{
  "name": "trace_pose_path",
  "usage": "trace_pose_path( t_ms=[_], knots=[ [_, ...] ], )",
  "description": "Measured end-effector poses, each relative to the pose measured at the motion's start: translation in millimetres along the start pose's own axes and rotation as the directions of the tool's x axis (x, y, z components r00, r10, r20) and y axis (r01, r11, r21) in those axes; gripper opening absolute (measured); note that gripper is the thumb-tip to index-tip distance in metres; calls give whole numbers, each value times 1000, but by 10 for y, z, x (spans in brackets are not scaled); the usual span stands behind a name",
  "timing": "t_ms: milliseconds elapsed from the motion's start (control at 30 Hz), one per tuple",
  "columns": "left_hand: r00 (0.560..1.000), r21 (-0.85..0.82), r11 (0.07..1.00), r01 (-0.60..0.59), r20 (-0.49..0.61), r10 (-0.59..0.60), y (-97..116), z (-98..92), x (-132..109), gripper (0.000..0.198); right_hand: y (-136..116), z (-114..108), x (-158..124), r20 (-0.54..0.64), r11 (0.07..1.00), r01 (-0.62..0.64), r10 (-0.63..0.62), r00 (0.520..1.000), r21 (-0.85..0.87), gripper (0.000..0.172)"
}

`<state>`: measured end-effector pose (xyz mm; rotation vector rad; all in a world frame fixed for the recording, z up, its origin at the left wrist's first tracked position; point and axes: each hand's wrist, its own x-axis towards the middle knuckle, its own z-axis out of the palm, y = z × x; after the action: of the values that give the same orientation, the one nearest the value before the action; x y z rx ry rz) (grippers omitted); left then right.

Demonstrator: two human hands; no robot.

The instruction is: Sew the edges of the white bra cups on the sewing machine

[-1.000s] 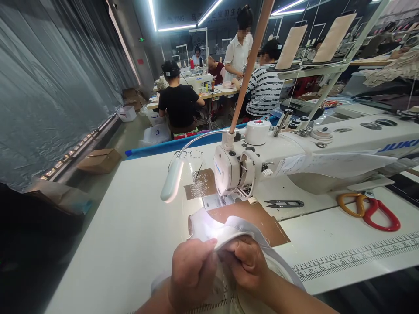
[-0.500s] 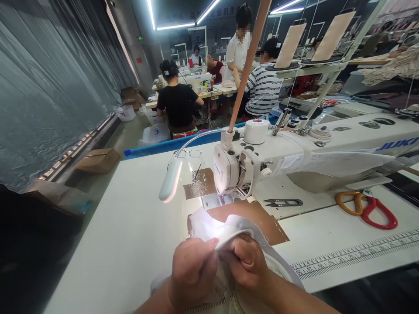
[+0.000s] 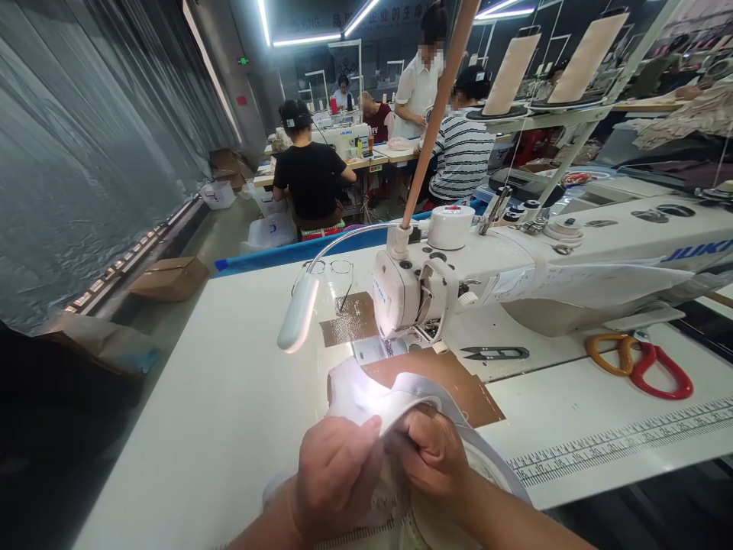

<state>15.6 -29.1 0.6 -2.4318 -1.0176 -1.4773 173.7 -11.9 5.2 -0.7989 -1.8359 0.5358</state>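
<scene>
A piece of white fabric (image 3: 358, 393) with a folded edge lies bunched at the front of the sewing table. My left hand (image 3: 337, 470) pinches its edge between thumb and fingers. Close beside it, my right hand (image 3: 432, 454) is closed on the same fabric, its fingertips partly hidden by the fold. More of the cloth, with lace-like parts, hangs below and between both hands. Just beyond the fabric stands the head of a white sewing machine (image 3: 395, 298), its needle area over a metal plate. A lit lamp (image 3: 298, 315) on a bendy neck shines on the cloth.
Right of the machine head lie thread snips (image 3: 495, 353) and scissors with orange and red handles (image 3: 661, 370). A printed ruler (image 3: 618, 443) runs along the table's front edge. Eyeglasses (image 3: 340, 267) rest behind the lamp. Thread cones (image 3: 512, 72) stand above. Several people sit or stand farther back.
My hands keep hold of the fabric in nearly the same place, with only a slight shift. In the background, the standing person's arm has moved.
</scene>
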Motion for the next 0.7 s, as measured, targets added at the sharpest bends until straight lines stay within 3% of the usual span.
trace_pose_path(
  t_ms=[233, 500, 600, 633, 700],
  knots=[
    [999, 10, 999, -33, 28, 33, -24, 16, -31, 35, -31, 23, 33, 17, 994, -91, 91, 996, 66, 23],
    [998, 20, 999, -32, 51, 31, -19, -12, -58, 36, -4, 26, 37, 15, 992, -94, 93, 996, 84, 23],
    [998, 20, 998, 55, -34, -54, 10, 12, -38, 26, -5, 25, 14, 31, 993, -92, 90, 995, 74, 24],
    [985, 16, 990, 139, -106, -136, 5, 67, -12, 20, -4, 27, 2, 41, 994, -78, 75, 996, 76, 24],
    [977, -81, 985, 150, -141, -160, -21, 286, 94, 14, 24, 39, -13, 37, 995, -55, 52, 998, 84, 22]
  ],
)
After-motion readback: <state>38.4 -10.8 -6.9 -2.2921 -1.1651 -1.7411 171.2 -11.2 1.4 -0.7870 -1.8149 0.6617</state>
